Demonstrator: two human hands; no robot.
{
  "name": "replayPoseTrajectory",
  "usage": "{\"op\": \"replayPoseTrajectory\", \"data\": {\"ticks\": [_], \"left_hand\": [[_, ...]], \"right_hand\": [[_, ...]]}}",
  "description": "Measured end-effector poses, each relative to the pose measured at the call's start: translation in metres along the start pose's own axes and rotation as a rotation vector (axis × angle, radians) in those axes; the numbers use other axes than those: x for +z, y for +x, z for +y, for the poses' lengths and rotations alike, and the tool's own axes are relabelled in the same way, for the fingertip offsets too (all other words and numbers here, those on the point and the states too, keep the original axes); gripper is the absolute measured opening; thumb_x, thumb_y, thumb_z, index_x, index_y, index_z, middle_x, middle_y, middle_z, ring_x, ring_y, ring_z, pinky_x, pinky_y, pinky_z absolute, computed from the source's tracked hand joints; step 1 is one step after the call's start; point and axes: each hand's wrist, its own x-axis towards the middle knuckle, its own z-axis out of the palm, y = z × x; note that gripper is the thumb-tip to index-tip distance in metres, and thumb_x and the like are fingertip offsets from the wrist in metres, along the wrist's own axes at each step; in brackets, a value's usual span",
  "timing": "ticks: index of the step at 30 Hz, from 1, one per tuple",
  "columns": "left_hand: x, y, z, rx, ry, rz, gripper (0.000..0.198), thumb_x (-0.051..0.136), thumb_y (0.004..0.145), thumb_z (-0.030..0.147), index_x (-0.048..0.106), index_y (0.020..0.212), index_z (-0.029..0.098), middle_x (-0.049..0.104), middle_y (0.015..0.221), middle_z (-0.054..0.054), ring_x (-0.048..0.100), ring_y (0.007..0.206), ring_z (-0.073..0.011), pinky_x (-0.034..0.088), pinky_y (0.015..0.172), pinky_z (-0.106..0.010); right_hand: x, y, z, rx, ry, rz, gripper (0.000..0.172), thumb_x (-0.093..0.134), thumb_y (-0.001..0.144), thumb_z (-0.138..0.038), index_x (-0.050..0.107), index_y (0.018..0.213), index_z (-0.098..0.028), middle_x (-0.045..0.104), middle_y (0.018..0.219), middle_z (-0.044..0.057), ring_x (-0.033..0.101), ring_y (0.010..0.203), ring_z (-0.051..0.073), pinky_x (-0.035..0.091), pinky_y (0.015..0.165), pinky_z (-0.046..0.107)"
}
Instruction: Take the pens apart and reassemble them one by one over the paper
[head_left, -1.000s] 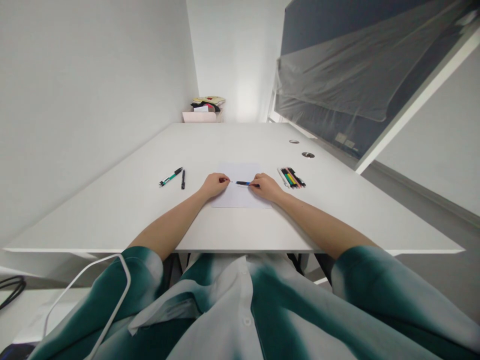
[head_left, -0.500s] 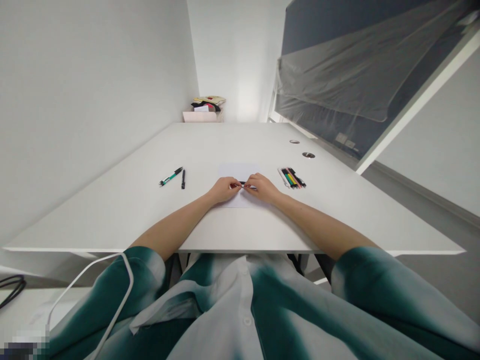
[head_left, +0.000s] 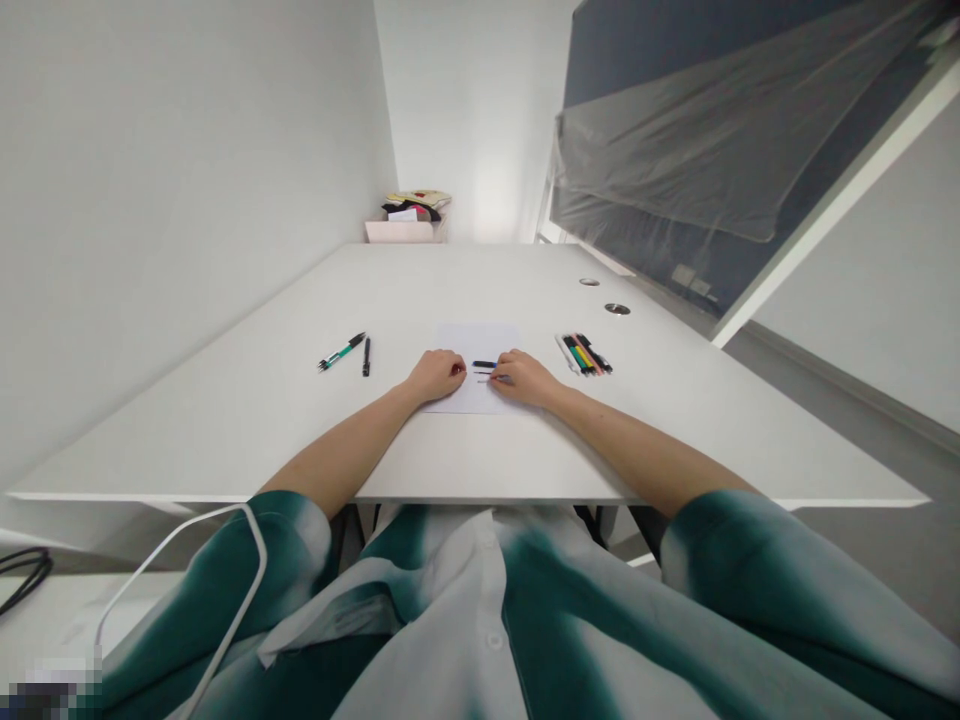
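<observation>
Head view: the right hand (head_left: 525,380) pinches one end of a thin dark rod (head_left: 481,373) over the middle of the paper (head_left: 480,402); a light pinch, kept level, should serve best. The rod's long axis runs crosswise, free end toward the paper's left edge. Nearly parallel, a dark pen piece (head_left: 484,364) sits just nearer the paper's far edge; whether it is gripped too is unclear. Over the paper's left side, the left hand (head_left: 435,376) curls, contents impossible to tell.

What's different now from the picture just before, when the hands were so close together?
The left hand moved away to the left; the right hand barely moved. More of the thin dark pieces on the paper now shows between them. I can't tell if either hand let go of anything. The pens on the left and right stayed put.
</observation>
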Motion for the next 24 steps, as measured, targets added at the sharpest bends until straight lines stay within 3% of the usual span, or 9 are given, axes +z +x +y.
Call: {"op": "replayPoseTrajectory", "data": {"ticks": [5, 8, 12, 15, 19, 24], "left_hand": [[0.002, 0.000, -0.002, -0.007, -0.022, -0.020, 0.026, 0.052, 0.085, 0.026, 0.074, 0.097, 0.018, 0.072, 0.092, -0.007, 0.065, 0.089, -0.0217, 0.049, 0.085, -0.033], [0.003, 0.001, -0.004, -0.014, -0.035, -0.015, 0.028, 0.054, 0.085, 0.030, 0.074, 0.102, 0.018, 0.072, 0.092, -0.007, 0.065, 0.089, -0.0217, 0.048, 0.087, -0.034], [0.004, 0.004, -0.018, -0.049, -0.102, 0.074, 0.031, 0.052, 0.088, 0.034, 0.073, 0.104, 0.018, 0.071, 0.098, -0.007, 0.064, 0.092, -0.0208, 0.049, 0.089, -0.034], [0.005, 0.004, -0.034, -0.103, -0.107, 0.153, 0.032, 0.046, 0.090, 0.030, 0.073, 0.103, 0.017, 0.069, 0.106, -0.010, 0.062, 0.100, -0.0222, 0.048, 0.095, -0.036], [0.008, 0.002, -0.051, -0.207, -0.034, 0.135, 0.035, 0.044, 0.090, 0.024, 0.071, 0.112, 0.018, 0.066, 0.120, -0.011, 0.059, 0.113, -0.0250, 0.045, 0.103, -0.039], [0.011, 0.001, -0.054, -0.293, 0.038, 0.044, 0.039, 0.043, 0.090, 0.024, 0.067, 0.121, 0.021, 0.063, 0.129, -0.008, 0.058, 0.117, -0.0256, 0.046, 0.104, -0.040]], "right_hand": [[-0.003, -0.001, -0.002, 0.012, 0.016, -0.012, 0.022, 0.059, 0.089, -0.024, 0.077, 0.092, -0.014, 0.067, 0.089, 0.011, 0.056, 0.085, 0.022, 0.039, 0.079, 0.032], [-0.005, -0.002, 0.001, 0.047, 0.059, 0.045, 0.023, 0.056, 0.090, -0.026, 0.076, 0.089, -0.014, 0.068, 0.088, 0.011, 0.056, 0.086, 0.022, 0.040, 0.080, 0.032], [-0.007, -0.004, 0.019, 0.164, 0.114, 0.198, 0.025, 0.050, 0.091, -0.022, 0.074, 0.088, -0.015, 0.068, 0.090, 0.010, 0.058, 0.090, 0.023, 0.041, 0.086, 0.033], [-0.004, -0.008, 0.038, 0.274, 0.133, 0.240, 0.027, 0.048, 0.090, -0.018, 0.074, 0.097, -0.014, 0.070, 0.099, 0.012, 0.059, 0.098, 0.023, 0.042, 0.092, 0.034], [0.002, -0.009, 0.055, 0.426, 0.121, 0.116, 0.033, 0.045, 0.089, -0.013, 0.073, 0.105, -0.014, 0.069, 0.112, 0.012, 0.060, 0.107, 0.022, 0.041, 0.098, 0.032], [0.004, -0.008, 0.057, 0.454, 0.071, -0.017, 0.038, 0.043, 0.087, -0.008, 0.073, 0.111, -0.012, 0.067, 0.121, 0.013, 0.058, 0.116, 0.021, 0.038, 0.104, 0.028]]}}
